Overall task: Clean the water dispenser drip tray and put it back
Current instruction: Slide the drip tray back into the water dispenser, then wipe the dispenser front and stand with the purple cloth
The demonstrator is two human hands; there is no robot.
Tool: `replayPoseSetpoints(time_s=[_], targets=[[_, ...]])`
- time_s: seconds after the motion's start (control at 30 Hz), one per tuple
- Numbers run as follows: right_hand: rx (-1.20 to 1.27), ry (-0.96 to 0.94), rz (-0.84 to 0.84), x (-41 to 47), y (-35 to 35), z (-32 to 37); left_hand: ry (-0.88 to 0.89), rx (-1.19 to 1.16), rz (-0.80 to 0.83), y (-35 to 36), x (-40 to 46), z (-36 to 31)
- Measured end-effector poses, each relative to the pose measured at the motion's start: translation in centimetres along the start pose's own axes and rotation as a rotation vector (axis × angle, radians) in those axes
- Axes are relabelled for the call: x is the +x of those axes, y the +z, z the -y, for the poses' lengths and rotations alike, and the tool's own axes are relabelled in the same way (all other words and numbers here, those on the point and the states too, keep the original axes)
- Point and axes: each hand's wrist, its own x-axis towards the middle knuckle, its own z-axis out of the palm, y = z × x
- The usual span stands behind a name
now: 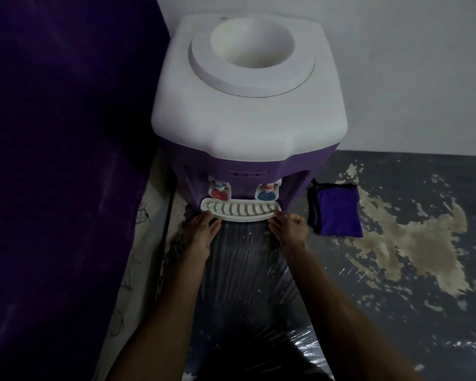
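Note:
A white and purple water dispenser (248, 105) stands against the wall, with no bottle in its round top opening. Its white slotted drip tray (241, 211) sits in the front recess under the two taps (242, 192). My left hand (202, 231) holds the tray's left end, fingers on its front edge. On the right end, my right hand (287, 228) has curled fingers gripping the corner. Both forearms reach forward from the bottom of the view.
A folded purple cloth (335, 210) with black trim lies on the grey floor right of the dispenser. The floor paint (412, 243) is worn in pale patches. A dark purple surface (66, 160) fills the left side. Clear plastic sheeting (248, 270) covers the floor below the tray.

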Motion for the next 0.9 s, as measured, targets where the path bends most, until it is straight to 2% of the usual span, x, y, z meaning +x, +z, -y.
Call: replayPoseSetpoints(time_s=[0.33,0.53,0.73,0.9], targets=[[-0.1,0.042,0.046,-0.1,-0.5,0.5,0.017,0.085,-0.056,0.5,-1.1,0.9],[-0.232,-0.001,0.063,-0.1,-1.6,1.1,-0.024,0.23,-0.048,1.3,-2.5,3.1],[-0.558,-0.264,0.092,-0.2,-5.1,3.1,0.058,0.653,0.185,5.2,-4.7,5.4],[-0.838,-0.484,0.019,0.0,-8.4,6.8,0.284,0.998,0.362,10.8,-6.3,7.1]])
